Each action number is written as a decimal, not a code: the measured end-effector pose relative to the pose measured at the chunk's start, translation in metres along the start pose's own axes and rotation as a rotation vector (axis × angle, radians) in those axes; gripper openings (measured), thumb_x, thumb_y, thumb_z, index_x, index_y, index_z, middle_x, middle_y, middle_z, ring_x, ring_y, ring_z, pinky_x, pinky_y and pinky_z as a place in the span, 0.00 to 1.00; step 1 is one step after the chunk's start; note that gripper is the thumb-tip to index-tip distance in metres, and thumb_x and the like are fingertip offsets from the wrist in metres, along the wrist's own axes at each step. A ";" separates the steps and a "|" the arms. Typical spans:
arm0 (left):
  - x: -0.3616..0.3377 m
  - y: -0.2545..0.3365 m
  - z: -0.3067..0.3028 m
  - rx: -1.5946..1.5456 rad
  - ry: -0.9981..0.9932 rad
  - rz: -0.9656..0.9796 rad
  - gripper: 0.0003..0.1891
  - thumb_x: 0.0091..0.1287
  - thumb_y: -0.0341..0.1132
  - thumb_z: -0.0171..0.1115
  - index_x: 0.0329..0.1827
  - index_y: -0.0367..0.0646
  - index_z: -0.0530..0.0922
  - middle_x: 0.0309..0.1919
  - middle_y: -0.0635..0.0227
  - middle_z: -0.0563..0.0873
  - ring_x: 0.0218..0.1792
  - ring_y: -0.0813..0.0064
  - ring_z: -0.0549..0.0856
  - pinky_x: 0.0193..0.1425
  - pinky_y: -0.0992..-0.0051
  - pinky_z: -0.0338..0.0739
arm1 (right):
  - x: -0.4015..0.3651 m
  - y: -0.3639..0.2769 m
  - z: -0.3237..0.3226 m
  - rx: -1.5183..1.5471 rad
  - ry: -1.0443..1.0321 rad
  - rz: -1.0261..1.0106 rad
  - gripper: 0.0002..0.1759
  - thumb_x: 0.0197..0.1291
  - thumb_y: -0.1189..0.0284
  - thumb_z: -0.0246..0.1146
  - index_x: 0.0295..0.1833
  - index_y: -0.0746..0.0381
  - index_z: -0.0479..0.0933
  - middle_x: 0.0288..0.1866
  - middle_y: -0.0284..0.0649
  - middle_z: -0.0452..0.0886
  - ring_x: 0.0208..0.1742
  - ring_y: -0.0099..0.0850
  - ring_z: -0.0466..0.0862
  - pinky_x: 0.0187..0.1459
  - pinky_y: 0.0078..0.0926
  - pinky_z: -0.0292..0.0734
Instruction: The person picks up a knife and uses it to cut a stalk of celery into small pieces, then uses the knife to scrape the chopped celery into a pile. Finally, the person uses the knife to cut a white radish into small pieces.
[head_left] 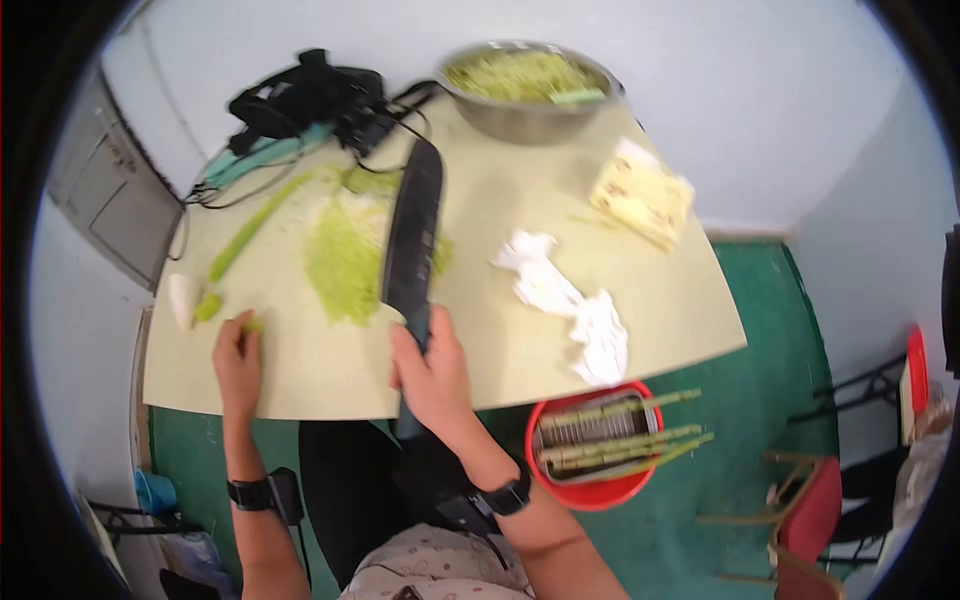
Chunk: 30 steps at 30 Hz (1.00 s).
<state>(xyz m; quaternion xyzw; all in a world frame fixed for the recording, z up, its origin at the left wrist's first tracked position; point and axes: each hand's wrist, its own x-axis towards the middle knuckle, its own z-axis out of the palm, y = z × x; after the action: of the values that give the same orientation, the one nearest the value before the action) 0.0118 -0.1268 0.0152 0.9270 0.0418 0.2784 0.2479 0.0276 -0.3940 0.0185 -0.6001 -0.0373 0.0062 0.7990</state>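
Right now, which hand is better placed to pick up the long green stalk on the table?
Probably the left. The left hand rests on the table close to the stalk and its near end, while the right hand is closed around the knife, farther from it.

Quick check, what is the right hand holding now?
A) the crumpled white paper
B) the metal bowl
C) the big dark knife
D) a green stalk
C: the right hand wraps the handle of the knife, its dark blade reaching past the chopped greens.
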 end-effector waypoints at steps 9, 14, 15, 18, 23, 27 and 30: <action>0.000 0.011 -0.004 -0.126 0.005 -0.041 0.14 0.58 0.18 0.56 0.47 0.34 0.77 0.31 0.61 0.75 0.28 0.71 0.75 0.34 0.76 0.71 | -0.002 -0.005 0.000 -0.026 -0.025 -0.028 0.08 0.66 0.72 0.54 0.43 0.65 0.65 0.19 0.34 0.71 0.17 0.21 0.73 0.21 0.20 0.68; -0.001 0.006 -0.004 -0.182 0.034 0.001 0.14 0.57 0.18 0.57 0.46 0.35 0.78 0.31 0.61 0.76 0.27 0.69 0.75 0.33 0.75 0.71 | -0.002 -0.007 0.003 -0.035 -0.008 -0.035 0.06 0.67 0.73 0.53 0.43 0.65 0.65 0.20 0.34 0.71 0.17 0.21 0.72 0.21 0.18 0.68; -0.001 0.006 -0.004 -0.198 0.034 -0.012 0.13 0.57 0.19 0.57 0.46 0.36 0.78 0.32 0.61 0.77 0.27 0.68 0.75 0.33 0.75 0.71 | -0.002 -0.005 0.003 -0.039 -0.011 -0.039 0.06 0.67 0.73 0.53 0.43 0.65 0.65 0.20 0.34 0.71 0.17 0.21 0.72 0.21 0.18 0.68; -0.001 0.007 -0.005 -0.192 0.037 -0.018 0.13 0.56 0.18 0.57 0.45 0.35 0.78 0.32 0.61 0.77 0.27 0.68 0.76 0.33 0.75 0.71 | -0.002 -0.006 0.002 -0.074 -0.025 -0.062 0.07 0.67 0.73 0.53 0.43 0.65 0.65 0.20 0.33 0.71 0.17 0.21 0.72 0.20 0.18 0.68; -0.002 -0.014 0.002 -0.106 0.070 0.059 0.12 0.59 0.21 0.56 0.46 0.36 0.78 0.31 0.60 0.76 0.28 0.66 0.75 0.34 0.72 0.70 | 0.001 0.002 0.003 -0.064 -0.027 -0.044 0.11 0.65 0.71 0.55 0.49 0.65 0.66 0.20 0.33 0.71 0.17 0.21 0.73 0.19 0.21 0.66; -0.001 -0.023 0.006 -0.126 0.005 -0.097 0.16 0.66 0.26 0.55 0.57 0.39 0.75 0.30 0.70 0.73 0.31 0.80 0.70 0.37 0.78 0.69 | 0.003 0.002 0.005 -0.193 0.027 -0.036 0.13 0.63 0.69 0.56 0.46 0.66 0.64 0.20 0.46 0.72 0.18 0.40 0.75 0.21 0.37 0.66; -0.001 -0.023 0.006 -0.127 -0.014 -0.094 0.16 0.66 0.24 0.54 0.56 0.39 0.75 0.37 0.69 0.78 0.35 0.80 0.72 0.42 0.80 0.69 | 0.005 0.007 -0.001 -0.216 0.002 -0.116 0.14 0.64 0.68 0.55 0.46 0.66 0.63 0.21 0.40 0.70 0.18 0.31 0.75 0.21 0.29 0.68</action>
<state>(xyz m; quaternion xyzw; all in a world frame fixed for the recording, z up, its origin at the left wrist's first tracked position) 0.0160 -0.1097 -0.0009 0.9083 0.0660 0.2620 0.3194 0.0325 -0.3927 0.0114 -0.6796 -0.0716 -0.0448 0.7287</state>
